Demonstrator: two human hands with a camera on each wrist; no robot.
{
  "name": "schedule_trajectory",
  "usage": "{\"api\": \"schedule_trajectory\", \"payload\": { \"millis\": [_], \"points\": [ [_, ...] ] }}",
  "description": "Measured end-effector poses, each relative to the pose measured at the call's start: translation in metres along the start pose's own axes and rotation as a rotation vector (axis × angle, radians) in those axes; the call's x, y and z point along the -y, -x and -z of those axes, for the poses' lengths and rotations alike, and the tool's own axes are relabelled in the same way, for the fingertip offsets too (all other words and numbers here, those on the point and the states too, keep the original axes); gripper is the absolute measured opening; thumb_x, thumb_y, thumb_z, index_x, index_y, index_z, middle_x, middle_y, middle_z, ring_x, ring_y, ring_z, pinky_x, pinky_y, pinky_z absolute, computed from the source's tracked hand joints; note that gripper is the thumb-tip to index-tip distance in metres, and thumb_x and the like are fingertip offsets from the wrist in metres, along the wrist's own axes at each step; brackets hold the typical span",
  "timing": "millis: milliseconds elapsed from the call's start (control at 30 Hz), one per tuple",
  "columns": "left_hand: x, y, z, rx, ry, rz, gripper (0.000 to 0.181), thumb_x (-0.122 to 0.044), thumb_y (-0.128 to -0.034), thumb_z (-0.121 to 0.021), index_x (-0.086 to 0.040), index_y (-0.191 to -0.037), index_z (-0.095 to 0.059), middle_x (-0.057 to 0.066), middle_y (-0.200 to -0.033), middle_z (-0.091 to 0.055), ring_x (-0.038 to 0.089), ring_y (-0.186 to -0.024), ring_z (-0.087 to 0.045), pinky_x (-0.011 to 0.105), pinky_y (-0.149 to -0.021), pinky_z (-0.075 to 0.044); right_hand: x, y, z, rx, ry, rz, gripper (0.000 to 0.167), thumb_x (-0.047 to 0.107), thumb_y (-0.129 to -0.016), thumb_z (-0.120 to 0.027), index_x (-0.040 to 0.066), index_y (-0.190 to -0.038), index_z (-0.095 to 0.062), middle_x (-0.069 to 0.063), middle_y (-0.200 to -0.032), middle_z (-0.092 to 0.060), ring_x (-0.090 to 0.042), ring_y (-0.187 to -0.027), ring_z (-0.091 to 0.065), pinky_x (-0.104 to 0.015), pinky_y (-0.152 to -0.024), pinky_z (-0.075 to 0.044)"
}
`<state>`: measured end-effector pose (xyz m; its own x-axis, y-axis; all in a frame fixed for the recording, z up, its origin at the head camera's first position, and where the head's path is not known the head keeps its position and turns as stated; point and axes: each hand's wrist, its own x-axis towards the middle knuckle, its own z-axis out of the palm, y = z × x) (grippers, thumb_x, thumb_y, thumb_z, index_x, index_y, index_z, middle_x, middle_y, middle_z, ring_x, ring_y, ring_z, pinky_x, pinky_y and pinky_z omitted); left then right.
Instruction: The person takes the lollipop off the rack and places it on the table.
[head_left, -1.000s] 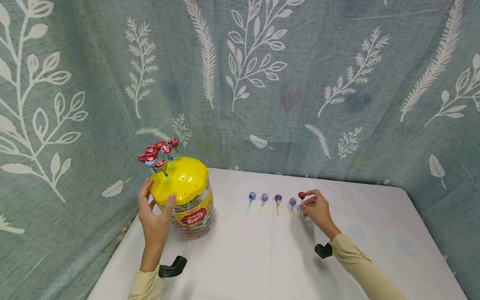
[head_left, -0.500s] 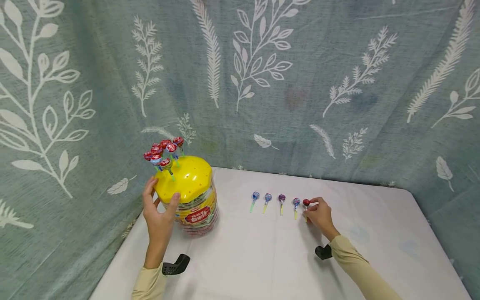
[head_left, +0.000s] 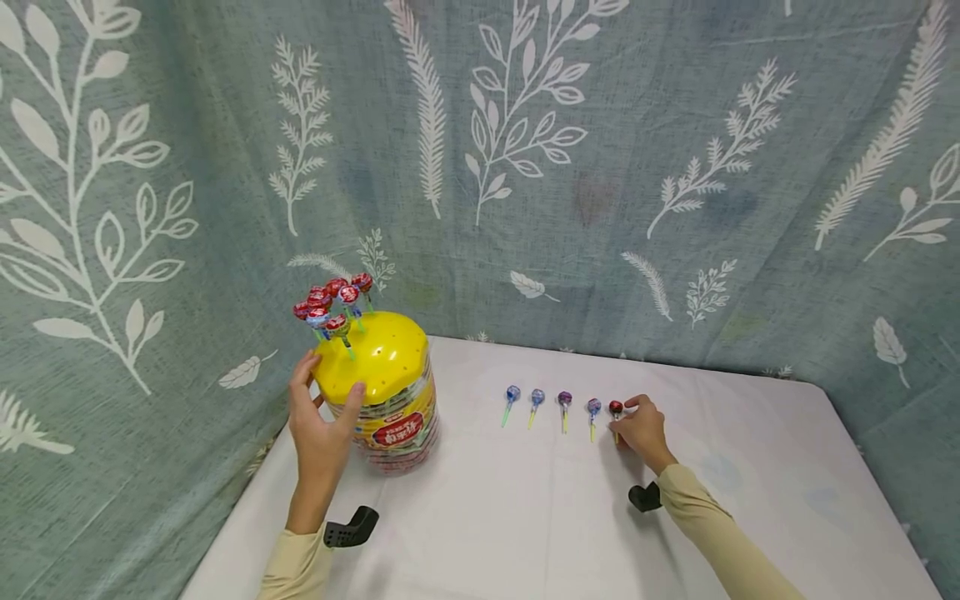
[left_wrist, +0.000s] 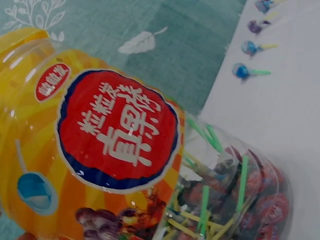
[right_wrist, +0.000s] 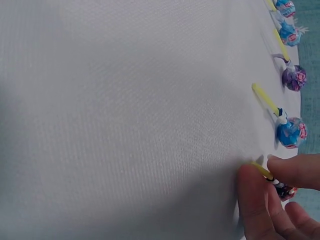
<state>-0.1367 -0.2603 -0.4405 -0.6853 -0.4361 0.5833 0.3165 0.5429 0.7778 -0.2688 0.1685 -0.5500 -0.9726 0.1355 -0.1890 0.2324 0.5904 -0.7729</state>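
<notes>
My left hand (head_left: 321, 442) holds the yellow lid (head_left: 390, 354) of a clear candy jar (head_left: 401, 430) at its near left edge, thumb in front and fingers behind. Several wrapped lollipops (head_left: 337, 323) stand upright in the lid's left part. The jar's label (left_wrist: 120, 132) fills much of the left wrist view. On the white cloth at right, my right hand (head_left: 643, 431) pinches the yellow stick of a dark red lollipop (head_left: 616, 408). In the right wrist view, fingers partly cover that lollipop (right_wrist: 286, 192), beside a blue one (right_wrist: 291, 132).
Several blue and purple lollipops (head_left: 565, 399) lie in a row between the jar and my right hand, heads toward the back. A patterned green curtain (head_left: 450, 275) stands behind the white-covered table (head_left: 480, 517). Black devices (head_left: 352, 528) are at both wrists.
My right hand has lowered the red lollipop onto the cloth at the row's right end. The left hand keeps its hold on the jar; the head view has shifted slightly.
</notes>
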Motion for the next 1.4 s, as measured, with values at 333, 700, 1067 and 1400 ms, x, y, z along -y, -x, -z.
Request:
{"api": "schedule_trajectory", "payload": {
  "millis": [333,700,1067,1400],
  "points": [
    [-0.006,-0.005,0.001,0.039,-0.015,0.074,0.071,-0.026,-0.0811,-0.069,-0.013,-0.140,-0.034,0.001,-0.150,-0.027,0.023,-0.133,-0.029,0.063,-0.096,-0.028,0.007,0.001,0.015,-0.001,-0.005,0.042,0.044,0.005,-0.076,-0.072,-0.004,-0.112,-0.049,-0.019,-0.086,-0.058,-0.021,-0.051,-0.056,-0.031,-0.048,-0.049],
    [-0.009,-0.009,-0.002,0.085,0.012,0.103,0.078,-0.024,-0.0803,-0.072,-0.018,-0.145,-0.028,-0.004,-0.153,-0.021,0.020,-0.137,-0.024,0.054,-0.107,-0.021,0.044,0.006,0.031,0.023,-0.050,0.227,0.037,0.005,-0.078,-0.073,-0.003,-0.109,-0.054,-0.013,-0.080,-0.059,-0.032,-0.066,-0.061,-0.032,-0.054,-0.050],
    [-0.044,-0.009,-0.001,0.088,0.059,0.080,0.074,-0.016,-0.0815,-0.067,0.002,-0.142,-0.028,0.015,-0.151,-0.023,0.028,-0.136,-0.026,0.058,-0.103,-0.021,0.098,0.026,0.036,0.077,-0.132,0.430,0.031,0.006,-0.080,-0.072,0.002,-0.107,-0.056,-0.012,-0.083,-0.061,-0.023,-0.070,-0.059,-0.030,-0.054,-0.049],
    [-0.041,-0.009,0.001,0.096,0.062,0.054,0.074,-0.015,-0.0810,-0.067,0.000,-0.143,-0.031,0.015,-0.151,-0.025,0.027,-0.136,-0.027,0.060,-0.101,-0.023,0.151,0.053,0.029,0.110,-0.184,0.667,0.027,0.005,-0.080,-0.073,0.004,-0.103,-0.059,-0.009,-0.084,-0.063,-0.021,-0.078,-0.060,-0.036,-0.070,-0.049]
  ]
}}
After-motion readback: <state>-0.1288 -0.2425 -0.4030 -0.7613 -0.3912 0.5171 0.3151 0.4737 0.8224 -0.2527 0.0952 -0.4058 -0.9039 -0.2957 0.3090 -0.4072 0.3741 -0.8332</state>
